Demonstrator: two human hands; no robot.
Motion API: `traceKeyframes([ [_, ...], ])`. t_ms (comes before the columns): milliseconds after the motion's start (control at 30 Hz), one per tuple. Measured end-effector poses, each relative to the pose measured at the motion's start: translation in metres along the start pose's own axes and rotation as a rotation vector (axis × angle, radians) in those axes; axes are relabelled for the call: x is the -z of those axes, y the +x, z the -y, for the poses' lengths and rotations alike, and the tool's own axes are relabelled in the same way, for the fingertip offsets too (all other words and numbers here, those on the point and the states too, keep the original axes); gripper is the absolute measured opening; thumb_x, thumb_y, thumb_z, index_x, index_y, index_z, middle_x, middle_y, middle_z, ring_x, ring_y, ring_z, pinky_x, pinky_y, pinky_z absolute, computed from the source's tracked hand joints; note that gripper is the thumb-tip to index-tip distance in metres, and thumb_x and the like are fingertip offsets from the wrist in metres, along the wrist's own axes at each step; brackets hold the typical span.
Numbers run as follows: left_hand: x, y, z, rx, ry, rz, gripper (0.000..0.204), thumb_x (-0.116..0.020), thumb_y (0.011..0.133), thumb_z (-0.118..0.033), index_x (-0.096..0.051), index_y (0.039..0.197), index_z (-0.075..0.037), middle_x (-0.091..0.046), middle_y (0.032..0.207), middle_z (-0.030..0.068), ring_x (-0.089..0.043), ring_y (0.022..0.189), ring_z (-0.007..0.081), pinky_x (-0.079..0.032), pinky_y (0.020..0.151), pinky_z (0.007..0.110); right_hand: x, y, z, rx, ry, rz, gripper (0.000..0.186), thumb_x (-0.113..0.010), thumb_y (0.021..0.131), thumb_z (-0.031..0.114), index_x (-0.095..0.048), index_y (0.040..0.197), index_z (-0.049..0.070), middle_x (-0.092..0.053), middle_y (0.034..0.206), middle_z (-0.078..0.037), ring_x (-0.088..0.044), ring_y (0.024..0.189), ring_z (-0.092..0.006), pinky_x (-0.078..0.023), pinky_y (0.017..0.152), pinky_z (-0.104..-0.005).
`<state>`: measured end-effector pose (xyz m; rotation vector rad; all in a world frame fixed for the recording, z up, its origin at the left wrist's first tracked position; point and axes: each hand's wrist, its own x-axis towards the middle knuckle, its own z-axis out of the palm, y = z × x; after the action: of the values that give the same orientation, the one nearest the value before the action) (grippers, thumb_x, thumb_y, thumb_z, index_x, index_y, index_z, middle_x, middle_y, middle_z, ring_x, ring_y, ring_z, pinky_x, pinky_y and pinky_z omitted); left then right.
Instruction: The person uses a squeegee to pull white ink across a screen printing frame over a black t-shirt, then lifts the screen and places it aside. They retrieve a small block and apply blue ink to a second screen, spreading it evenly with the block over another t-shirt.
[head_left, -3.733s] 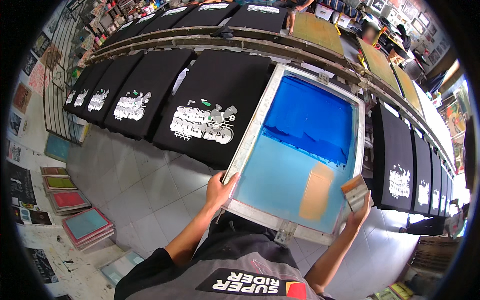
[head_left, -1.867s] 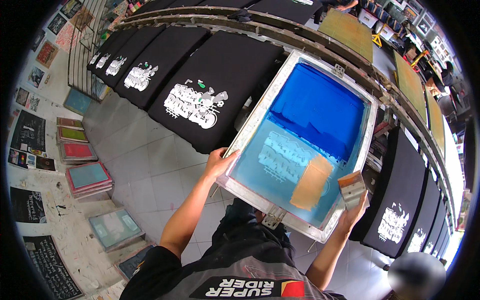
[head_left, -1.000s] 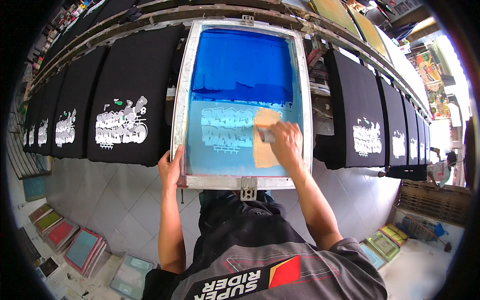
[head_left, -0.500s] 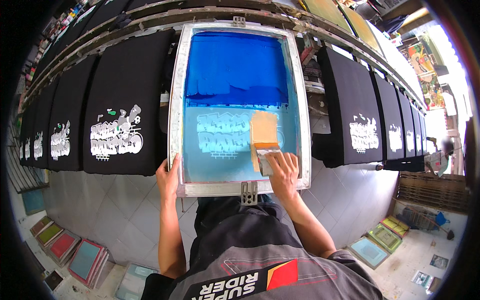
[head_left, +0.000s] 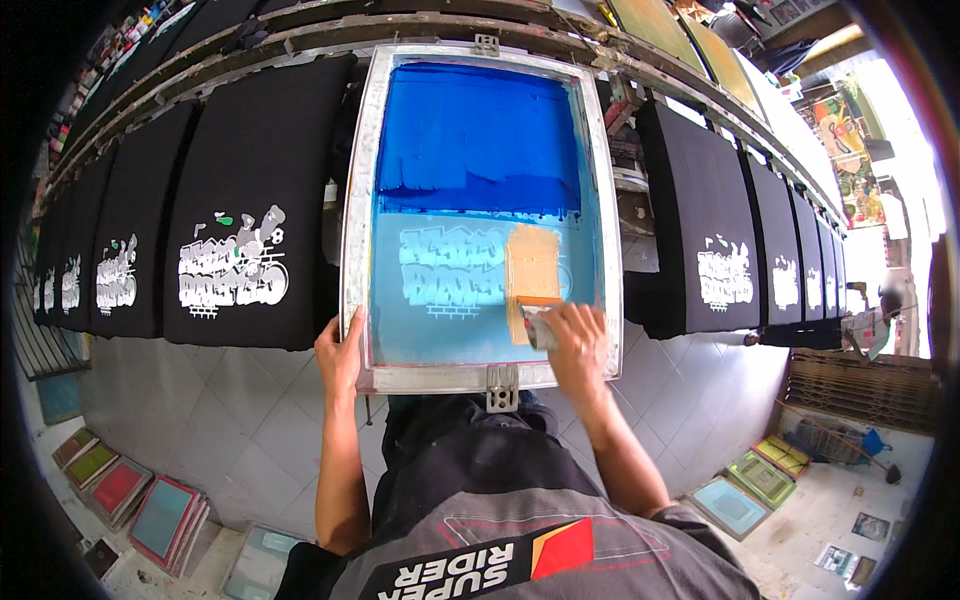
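A silkscreen frame (head_left: 352, 230) with a pale wooden-looking border lies in front of me. Its upper mesh is covered in deep blue (head_left: 480, 135); the lower mesh shows a pale lettering stencil (head_left: 445, 265). My left hand (head_left: 340, 350) grips the frame's lower left edge, thumb on top, other fingers mostly hidden. In my right hand (head_left: 578, 350) is a small squeegee (head_left: 540, 325) with an orange blade, pressed at the lower part of a peach-coloured ink strip (head_left: 533, 265) over the stencil's right side.
Black shirts on boards with white prints stand left (head_left: 255, 190) and right (head_left: 695, 210). Metal clips (head_left: 502, 388) sit at the frame's near and far ends. Wooden rails (head_left: 300, 30) run behind. More screens lean along the floor at left (head_left: 168, 515) and right (head_left: 730, 500). Another person (head_left: 880, 325) is at far right.
The view has shifted slightly. My right hand and squeegee are a little lower and further right on the frame. My left hand keeps its grip.
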<state>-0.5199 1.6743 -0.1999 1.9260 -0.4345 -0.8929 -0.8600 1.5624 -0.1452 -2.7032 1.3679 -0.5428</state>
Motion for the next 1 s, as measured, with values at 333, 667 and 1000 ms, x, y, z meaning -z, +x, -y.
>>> traceKeyframes([
  [333,0.003,-0.009,-0.005,-0.016,0.064,0.039,0.053,-0.077,0.097,-0.045,-0.076,0.112,0.005,-0.076,0.093,0.0109,-0.064,0.083,0.0151,-0.051,0.08,0.032,-0.009,0.1,-0.061,0.009,0.009,0.198,0.024,-0.076,0.081,0.01,-0.08,0.106,0.01,-0.075,0.094,-0.013,-0.071,0.096,-0.0313,-0.051,0.091,-0.0441],
  [667,0.019,-0.016,0.015,-0.078,0.13,-0.028,0.057,-0.072,0.098,-0.051,-0.072,0.099,0.006,-0.068,0.085,0.0084,-0.059,0.08,0.0159,-0.048,0.076,0.034,0.035,0.051,-0.08,-0.708,0.747,-0.189,0.043,-0.074,0.099,0.037,-0.075,0.119,-0.001,-0.077,0.096,-0.006,-0.069,0.092,-0.0162,-0.054,0.086,-0.0348],
  [1000,0.028,-0.012,-0.016,-0.103,0.098,0.059,0.05,-0.074,0.099,-0.044,-0.072,0.094,0.005,-0.063,0.077,0.0039,-0.054,0.072,0.0122,-0.045,0.067,0.031,0.008,0.034,-0.154,-0.97,1.405,-0.365,0.055,-0.071,0.1,0.049,-0.071,0.124,-0.001,-0.072,0.116,-0.008,-0.067,0.104,-0.0163,-0.05,0.096,-0.0344],
])
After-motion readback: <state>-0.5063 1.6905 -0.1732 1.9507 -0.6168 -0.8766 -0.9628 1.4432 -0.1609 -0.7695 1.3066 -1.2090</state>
